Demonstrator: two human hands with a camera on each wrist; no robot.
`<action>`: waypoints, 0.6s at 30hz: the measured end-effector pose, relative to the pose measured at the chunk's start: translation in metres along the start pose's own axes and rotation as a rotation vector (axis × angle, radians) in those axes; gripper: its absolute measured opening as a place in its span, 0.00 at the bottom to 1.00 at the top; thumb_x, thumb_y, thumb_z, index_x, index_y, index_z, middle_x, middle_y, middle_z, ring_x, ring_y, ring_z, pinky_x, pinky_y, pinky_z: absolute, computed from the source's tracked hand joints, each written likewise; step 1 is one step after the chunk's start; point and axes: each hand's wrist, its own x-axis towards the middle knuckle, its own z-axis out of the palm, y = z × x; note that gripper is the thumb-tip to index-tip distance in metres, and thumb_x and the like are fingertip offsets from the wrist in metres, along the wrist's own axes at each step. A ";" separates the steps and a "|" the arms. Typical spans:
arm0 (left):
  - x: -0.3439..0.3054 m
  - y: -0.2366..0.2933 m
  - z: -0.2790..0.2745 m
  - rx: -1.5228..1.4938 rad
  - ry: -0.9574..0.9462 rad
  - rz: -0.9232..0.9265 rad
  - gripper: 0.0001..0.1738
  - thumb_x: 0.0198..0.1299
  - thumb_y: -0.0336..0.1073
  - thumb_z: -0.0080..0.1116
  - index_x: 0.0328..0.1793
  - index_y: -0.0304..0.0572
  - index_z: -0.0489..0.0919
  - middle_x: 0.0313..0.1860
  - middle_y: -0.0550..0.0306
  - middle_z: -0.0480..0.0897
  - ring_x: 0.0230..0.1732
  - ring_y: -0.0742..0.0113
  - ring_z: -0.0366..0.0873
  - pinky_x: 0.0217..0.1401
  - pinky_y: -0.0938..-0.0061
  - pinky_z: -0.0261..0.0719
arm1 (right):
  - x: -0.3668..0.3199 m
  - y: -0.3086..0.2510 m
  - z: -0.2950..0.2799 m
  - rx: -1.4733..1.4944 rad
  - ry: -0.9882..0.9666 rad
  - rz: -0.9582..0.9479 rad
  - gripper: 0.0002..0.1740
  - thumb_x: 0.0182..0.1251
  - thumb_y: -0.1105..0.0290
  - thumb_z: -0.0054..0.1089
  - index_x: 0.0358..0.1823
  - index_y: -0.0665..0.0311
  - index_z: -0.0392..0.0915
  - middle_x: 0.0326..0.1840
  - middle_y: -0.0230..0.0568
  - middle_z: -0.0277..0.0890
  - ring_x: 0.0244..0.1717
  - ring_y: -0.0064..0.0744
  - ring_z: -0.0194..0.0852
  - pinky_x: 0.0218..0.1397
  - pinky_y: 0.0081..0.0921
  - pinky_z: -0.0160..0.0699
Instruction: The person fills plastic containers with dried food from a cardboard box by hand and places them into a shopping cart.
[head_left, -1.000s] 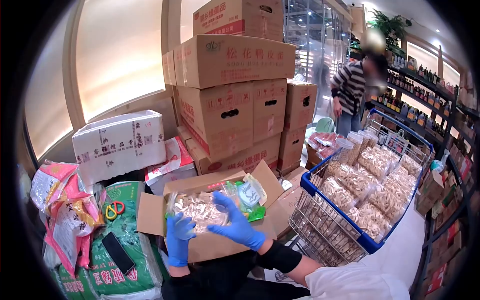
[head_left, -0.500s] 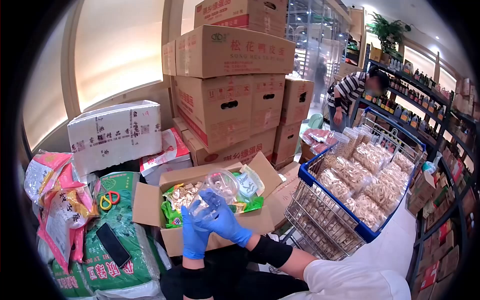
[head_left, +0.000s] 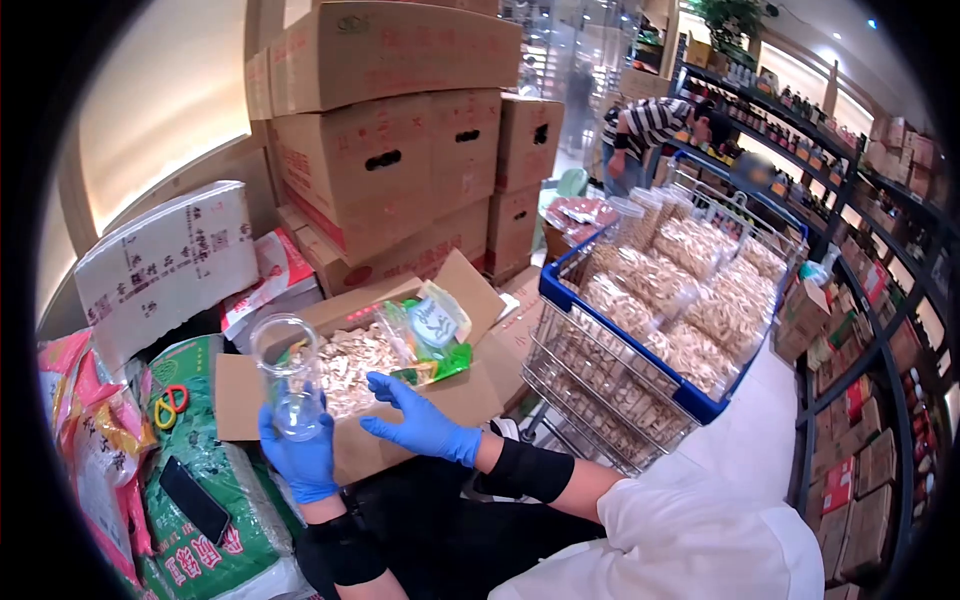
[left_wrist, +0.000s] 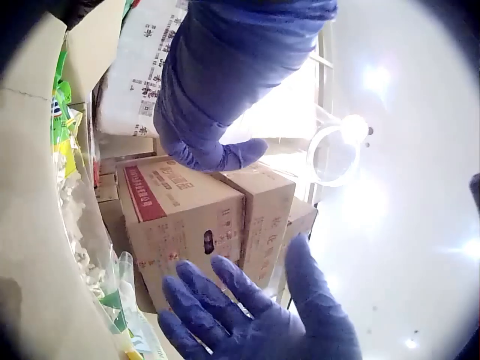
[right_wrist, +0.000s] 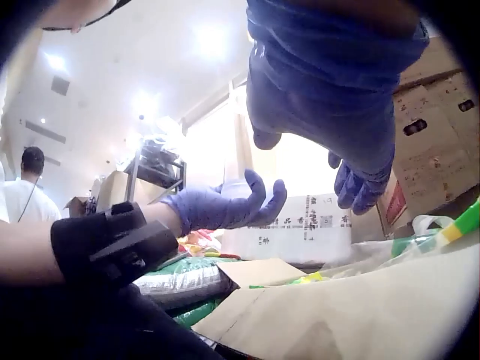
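My blue-gloved left hand (head_left: 300, 455) holds a clear plastic jar (head_left: 285, 350) near its lower end, at the left side of an open carton (head_left: 370, 445). The jar's round mouth faces up and away, and I see nothing inside it. My right hand (head_left: 425, 430), gloved too, hovers over the carton's near edge with nothing in it, fingers spread and pointing towards the jar. Pale dried slices (head_left: 355, 365) in clear plastic fill the carton, beside a green-and-white packet (head_left: 437, 322). In the left wrist view, the right hand (left_wrist: 247, 315) shows its open palm.
A blue-rimmed shopping cart (head_left: 640, 345) full of bagged dried goods stands at the right. Cartons (head_left: 380, 190) are stacked behind. At the left lie a green sack (head_left: 215, 490) with scissors (head_left: 171, 406) and a phone (head_left: 195, 500), near a white foam box (head_left: 170, 270). A person (head_left: 640, 135) bends by the shelves.
Both hands were together at the jar over the carton; my left hand has moved left with it, and the right hand has come away. My view has turned right.
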 end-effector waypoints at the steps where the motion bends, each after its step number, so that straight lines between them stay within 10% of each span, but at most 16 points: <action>1: 0.000 -0.002 0.001 -0.017 -0.017 0.024 0.27 0.60 0.51 0.40 0.63 0.50 0.65 0.62 0.43 0.64 0.61 0.46 0.62 0.50 0.52 0.70 | -0.008 -0.006 -0.007 -0.009 0.002 0.021 0.42 0.55 0.56 0.61 0.65 0.68 0.50 0.62 0.52 0.58 0.61 0.39 0.60 0.62 0.31 0.60; 10: 0.003 0.001 -0.005 -0.039 0.082 0.100 0.25 0.58 0.48 0.44 0.58 0.42 0.67 0.58 0.44 0.66 0.59 0.47 0.62 0.47 0.60 0.72 | -0.104 -0.072 -0.112 -0.214 -0.279 0.281 0.29 0.60 0.59 0.57 0.58 0.68 0.63 0.51 0.48 0.70 0.53 0.35 0.69 0.57 0.29 0.67; 18: 0.005 0.009 -0.014 -0.106 0.048 0.208 0.27 0.57 0.51 0.52 0.53 0.37 0.67 0.54 0.37 0.68 0.57 0.45 0.63 0.47 0.62 0.70 | -0.120 -0.194 -0.160 -0.321 -0.145 0.430 0.24 0.63 0.69 0.52 0.60 0.65 0.61 0.48 0.41 0.73 0.49 0.26 0.70 0.55 0.25 0.67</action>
